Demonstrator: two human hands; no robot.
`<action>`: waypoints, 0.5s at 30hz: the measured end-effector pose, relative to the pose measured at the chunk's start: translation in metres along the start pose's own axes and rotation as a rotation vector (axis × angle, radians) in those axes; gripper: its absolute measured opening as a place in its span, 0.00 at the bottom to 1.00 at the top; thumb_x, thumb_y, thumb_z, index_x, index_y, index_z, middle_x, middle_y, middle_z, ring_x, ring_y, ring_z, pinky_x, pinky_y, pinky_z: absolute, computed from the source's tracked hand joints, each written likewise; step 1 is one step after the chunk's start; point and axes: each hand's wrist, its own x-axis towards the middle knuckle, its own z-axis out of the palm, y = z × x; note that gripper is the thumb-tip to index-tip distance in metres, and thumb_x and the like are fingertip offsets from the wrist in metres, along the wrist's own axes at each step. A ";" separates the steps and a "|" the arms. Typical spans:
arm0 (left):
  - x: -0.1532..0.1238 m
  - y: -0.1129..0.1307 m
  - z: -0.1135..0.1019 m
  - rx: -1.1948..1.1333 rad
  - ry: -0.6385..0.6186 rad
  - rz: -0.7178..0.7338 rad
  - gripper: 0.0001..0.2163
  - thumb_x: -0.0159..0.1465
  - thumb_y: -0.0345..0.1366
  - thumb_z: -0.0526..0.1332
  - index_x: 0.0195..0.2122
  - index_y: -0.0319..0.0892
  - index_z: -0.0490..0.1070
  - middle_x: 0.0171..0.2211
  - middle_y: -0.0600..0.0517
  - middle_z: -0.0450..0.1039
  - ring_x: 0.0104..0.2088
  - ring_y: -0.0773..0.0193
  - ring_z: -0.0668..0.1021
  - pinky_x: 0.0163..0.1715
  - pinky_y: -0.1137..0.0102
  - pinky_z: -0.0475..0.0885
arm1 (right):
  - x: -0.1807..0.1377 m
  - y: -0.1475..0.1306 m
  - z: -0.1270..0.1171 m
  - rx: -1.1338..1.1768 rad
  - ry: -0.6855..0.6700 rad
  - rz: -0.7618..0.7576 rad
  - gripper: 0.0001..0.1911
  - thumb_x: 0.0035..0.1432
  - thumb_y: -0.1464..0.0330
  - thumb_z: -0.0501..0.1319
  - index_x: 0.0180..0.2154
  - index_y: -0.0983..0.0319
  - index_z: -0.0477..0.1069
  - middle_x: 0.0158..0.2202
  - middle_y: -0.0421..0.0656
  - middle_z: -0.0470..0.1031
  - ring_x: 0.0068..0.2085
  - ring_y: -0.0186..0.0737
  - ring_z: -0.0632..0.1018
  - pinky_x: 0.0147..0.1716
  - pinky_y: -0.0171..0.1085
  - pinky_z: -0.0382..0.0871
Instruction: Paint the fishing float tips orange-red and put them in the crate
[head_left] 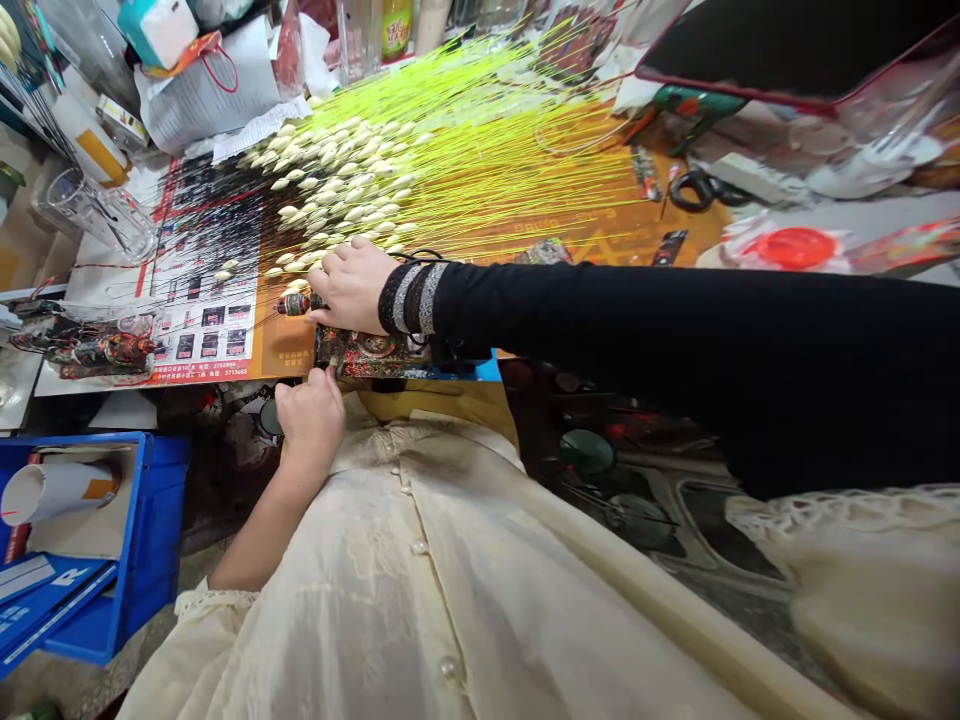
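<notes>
My right hand (352,285), at the end of a black sleeve, is palm down with curled fingers over a small paint-spattered machine (375,350) at the table's front edge. A round, paint-flecked spindle end (292,304) sticks out left of its fingertips. Whatever those fingers grip is hidden beneath them. Below, my left hand (311,410) is closed in a pinch against the machine's front left corner; what it pinches is too small to make out. Just beyond my right hand lies a heap of cream fishing floats (352,180) with long yellow-green stems (510,160) and thin black ends.
A glass mug (105,215) and a paint-covered device (105,345) stand at the left. Black scissors (705,188), a dark tablet-like screen (795,45) and a red round lid (795,247) lie on the right. A blue crate (150,540) is below the table, left.
</notes>
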 end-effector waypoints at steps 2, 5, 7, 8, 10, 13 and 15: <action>-0.005 0.000 0.004 -0.019 -0.017 0.011 0.23 0.72 0.41 0.39 0.35 0.40 0.72 0.28 0.42 0.77 0.30 0.56 0.78 0.39 0.63 0.61 | 0.000 0.000 0.000 -0.003 -0.001 -0.002 0.27 0.65 0.50 0.49 0.48 0.68 0.66 0.47 0.56 0.73 0.48 0.55 0.72 0.48 0.48 0.56; -0.009 -0.003 0.009 -0.059 -0.032 0.016 0.20 0.72 0.41 0.42 0.35 0.41 0.71 0.29 0.44 0.78 0.31 0.57 0.78 0.38 0.66 0.61 | 0.000 -0.001 -0.001 -0.004 0.001 0.000 0.27 0.65 0.50 0.50 0.48 0.69 0.66 0.46 0.57 0.73 0.48 0.55 0.72 0.47 0.48 0.57; -0.010 -0.006 0.009 -0.081 -0.025 -0.009 0.19 0.73 0.42 0.42 0.37 0.42 0.70 0.31 0.45 0.78 0.32 0.58 0.78 0.35 0.67 0.60 | 0.000 -0.002 -0.002 -0.005 0.004 0.006 0.28 0.65 0.50 0.50 0.47 0.69 0.66 0.46 0.57 0.73 0.48 0.54 0.72 0.47 0.48 0.57; -0.010 -0.008 0.008 -0.095 -0.023 -0.021 0.18 0.73 0.42 0.42 0.37 0.42 0.69 0.31 0.46 0.78 0.31 0.58 0.78 0.33 0.68 0.60 | 0.000 -0.002 -0.003 -0.006 0.004 0.007 0.28 0.65 0.50 0.50 0.47 0.70 0.66 0.46 0.57 0.73 0.48 0.54 0.72 0.47 0.48 0.57; -0.010 -0.009 0.005 -0.135 -0.030 -0.036 0.16 0.73 0.42 0.43 0.38 0.43 0.67 0.31 0.47 0.78 0.31 0.59 0.78 0.31 0.68 0.58 | 0.000 -0.002 -0.004 -0.007 -0.003 0.008 0.28 0.65 0.50 0.50 0.47 0.70 0.66 0.46 0.57 0.73 0.47 0.54 0.72 0.47 0.48 0.58; -0.008 -0.008 -0.002 -0.183 -0.043 -0.053 0.13 0.72 0.40 0.44 0.38 0.43 0.66 0.31 0.49 0.77 0.33 0.59 0.79 0.29 0.69 0.56 | 0.001 -0.002 -0.005 -0.005 -0.013 0.011 0.28 0.65 0.50 0.50 0.47 0.69 0.66 0.46 0.57 0.73 0.47 0.54 0.72 0.47 0.47 0.57; -0.004 -0.005 -0.005 -0.174 -0.057 -0.087 0.13 0.72 0.39 0.44 0.40 0.42 0.65 0.32 0.47 0.77 0.33 0.58 0.79 0.29 0.69 0.56 | 0.001 -0.002 -0.005 -0.004 -0.009 0.010 0.28 0.65 0.50 0.51 0.47 0.69 0.67 0.45 0.56 0.73 0.47 0.54 0.72 0.47 0.47 0.57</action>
